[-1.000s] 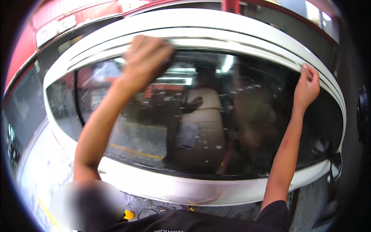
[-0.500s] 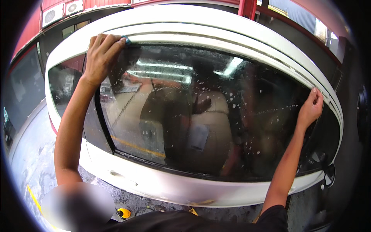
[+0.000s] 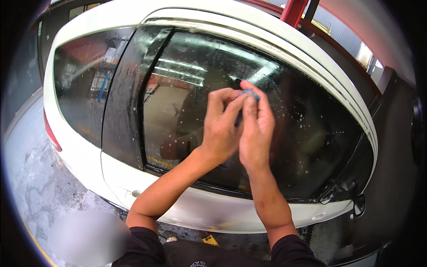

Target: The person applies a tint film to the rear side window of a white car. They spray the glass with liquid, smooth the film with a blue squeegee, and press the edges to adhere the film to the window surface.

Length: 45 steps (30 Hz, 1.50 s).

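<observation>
In front of the middle of a dark car side window (image 3: 302, 129), my two hands come together. Both my left hand (image 3: 220, 127) and my right hand (image 3: 257, 133) are closed, with their fingertips pinching a small, soft-looking blue piece (image 3: 250, 94). Whether it is a scrap of cloth or a lump of some material, I cannot make out. Water drops and wet film spot the glass. The window belongs to a white car (image 3: 95, 24), whose body curves around it.
A rear side window (image 3: 86, 89) lies to the left, past a dark pillar (image 3: 129, 100). The side mirror (image 3: 359, 205) sticks out at the lower right. A red post (image 3: 293, 12) rises behind the car. Below is wet grey floor (image 3: 58, 182) with a yellow object (image 3: 210, 240).
My left hand has come down from the window's upper left edge with the blue piece. My right hand has left the upper right frame and met it. The view has shifted toward the rear window.
</observation>
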Each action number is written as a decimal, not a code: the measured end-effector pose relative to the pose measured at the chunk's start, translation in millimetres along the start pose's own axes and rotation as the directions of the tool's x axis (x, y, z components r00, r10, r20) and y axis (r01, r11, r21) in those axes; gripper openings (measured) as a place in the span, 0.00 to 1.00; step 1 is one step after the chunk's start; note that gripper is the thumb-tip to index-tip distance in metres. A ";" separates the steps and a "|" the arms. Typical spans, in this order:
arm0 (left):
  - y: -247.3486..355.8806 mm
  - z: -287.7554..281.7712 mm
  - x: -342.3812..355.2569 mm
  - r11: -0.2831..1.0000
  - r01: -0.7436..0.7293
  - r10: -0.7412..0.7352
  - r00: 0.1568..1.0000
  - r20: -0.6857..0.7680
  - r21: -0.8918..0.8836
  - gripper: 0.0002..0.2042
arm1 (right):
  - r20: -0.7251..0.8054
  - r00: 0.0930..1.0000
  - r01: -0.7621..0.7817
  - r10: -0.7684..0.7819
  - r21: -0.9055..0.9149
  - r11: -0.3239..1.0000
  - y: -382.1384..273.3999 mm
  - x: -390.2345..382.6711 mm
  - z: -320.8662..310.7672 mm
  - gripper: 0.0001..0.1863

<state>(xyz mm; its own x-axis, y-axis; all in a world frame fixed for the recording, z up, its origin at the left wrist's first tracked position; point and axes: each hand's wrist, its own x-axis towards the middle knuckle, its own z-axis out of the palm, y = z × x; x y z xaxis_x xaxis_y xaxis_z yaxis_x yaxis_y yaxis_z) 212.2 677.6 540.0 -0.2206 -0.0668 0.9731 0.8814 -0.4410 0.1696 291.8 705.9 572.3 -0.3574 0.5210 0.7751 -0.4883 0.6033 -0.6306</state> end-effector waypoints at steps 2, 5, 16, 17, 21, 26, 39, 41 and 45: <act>-7.0 -11.2 5.8 0.990 -0.026 0.042 0.993 0.115 -0.139 0.35 | -0.025 0.997 0.071 -0.078 -0.204 0.976 2.5 21.0 -3.2 0.19; -28.6 -49.9 36.5 0.953 -0.281 0.254 0.945 0.208 0.111 0.35 | 0.055 0.984 0.180 -0.172 -0.372 0.911 -10.0 55.5 -0.4 0.17; -122.3 -132.9 95.1 0.601 -0.034 0.012 0.999 0.033 0.799 0.36 | 0.673 0.524 0.845 -0.522 -0.490 0.217 -37.4 159.7 56.7 0.12; -120.5 -137.1 89.6 0.575 -0.008 -0.017 1.000 0.022 0.818 0.37 | 0.702 0.516 0.852 -0.490 -0.479 0.211 -39.4 165.3 71.4 0.09; -118.2 -143.6 83.7 0.580 0.034 -0.057 0.998 -0.001 0.814 0.38 | 0.744 0.558 0.819 -0.368 -0.421 0.390 -43.7 189.0 135.7 0.12; -118.1 -142.6 83.0 0.634 0.056 -0.058 0.998 -0.025 0.772 0.39 | 0.857 0.484 0.853 -0.177 -0.418 0.311 -48.7 193.7 171.6 0.10; -120.0 -146.6 82.4 0.695 0.107 -0.087 0.994 -0.065 0.711 0.38 | 0.903 0.398 0.917 -0.163 -0.387 0.097 -51.8 181.0 182.3 0.06; -118.5 -143.3 80.3 0.697 0.115 -0.103 0.993 -0.060 0.708 0.39 | 0.926 0.311 0.948 -0.216 -0.317 0.006 -49.3 176.6 188.4 0.04; -120.4 -147.5 81.9 0.707 0.119 -0.093 0.993 -0.075 0.698 0.39 | 0.934 0.190 0.969 -0.303 -0.228 -0.095 -38.2 185.2 197.3 0.05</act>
<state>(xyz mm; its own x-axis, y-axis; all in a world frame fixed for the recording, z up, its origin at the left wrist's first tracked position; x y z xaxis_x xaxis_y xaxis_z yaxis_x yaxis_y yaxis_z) 26.4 593.2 576.2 -0.3321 -0.0923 0.9387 0.8881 0.3048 0.3441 87.2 660.1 747.5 -0.6638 -0.6475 0.3743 -0.1182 0.5850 0.8024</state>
